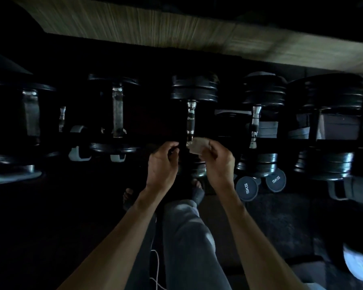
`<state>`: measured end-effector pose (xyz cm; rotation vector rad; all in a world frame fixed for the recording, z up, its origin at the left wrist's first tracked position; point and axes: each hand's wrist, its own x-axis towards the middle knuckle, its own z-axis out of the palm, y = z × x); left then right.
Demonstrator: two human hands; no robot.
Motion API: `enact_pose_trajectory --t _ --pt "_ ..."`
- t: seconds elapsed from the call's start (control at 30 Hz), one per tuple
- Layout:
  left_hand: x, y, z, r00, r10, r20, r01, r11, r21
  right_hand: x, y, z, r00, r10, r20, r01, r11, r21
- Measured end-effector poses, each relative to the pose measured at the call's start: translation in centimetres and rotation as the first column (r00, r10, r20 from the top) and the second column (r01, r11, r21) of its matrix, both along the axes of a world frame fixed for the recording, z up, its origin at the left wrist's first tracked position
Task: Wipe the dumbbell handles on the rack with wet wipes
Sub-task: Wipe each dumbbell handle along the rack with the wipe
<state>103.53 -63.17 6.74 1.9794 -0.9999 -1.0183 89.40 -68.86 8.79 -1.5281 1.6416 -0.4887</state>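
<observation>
Your two hands are raised in front of the middle dumbbell (pixel 194 122) on the rack, in a very dark room. Your right hand (pixel 217 162) holds a pale wet wipe (pixel 198 145): the fingers are curled around it and pinch it, and the wipe is just at the near end of the chrome handle (pixel 191 120) of that dumbbell, touching it or almost touching, I cannot tell which. Your left hand (pixel 162 164) is just beside, to the left of the handle. Its fingers are curled inward, but the picture is too dark to show if they hold something, so I cannot tell.

The handle runs away from you, between the far black plates (pixel 195 87) and the near plates, which your hands partly hide. Other dumbbells stand in the same row: one to the right with a shiny handle (pixel 255 124), and more to the left with handles (pixel 117 111) that look dull.

Lower, near your right wrist, two round dumbbell ends marked 5KG (pixel 247 188) are visible. Below your arms you see your leg in grey trousers (pixel 184 237) and a thin white cable (pixel 156 266). A wooden strip (pixel 176 28) runs across the top.
</observation>
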Motion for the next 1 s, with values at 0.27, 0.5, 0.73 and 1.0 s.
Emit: enact_pose_trajectory --t 0.27,0.5,0.73,1.0 --pt "-5.0 -3.3 -3.2 0.963 0.202 0.178 -0.214 0.976 0.05 -0.2 -3.6 -1.7 0.986 0.055 -0.155 -0.05 0.998 0.034" --pt "-6.9 -4.0 -4.3 0.884 0.424 0.199 -0.426 0.904 -0.035 1.9 -6.6 -4.7 0.973 0.18 -0.143 -0.134 0.95 0.282" --pt "-7.1 -4.1 -4.5 0.875 0.44 0.201 -0.44 0.897 -0.047 1.1 -7.3 -4.7 0.986 0.166 -0.029 -0.138 0.897 0.419" --pt "-7.2 -4.0 -4.9 0.869 0.447 0.21 -0.448 0.893 -0.045 2.5 -7.6 -4.5 0.999 0.05 -0.021 -0.033 0.874 0.484"
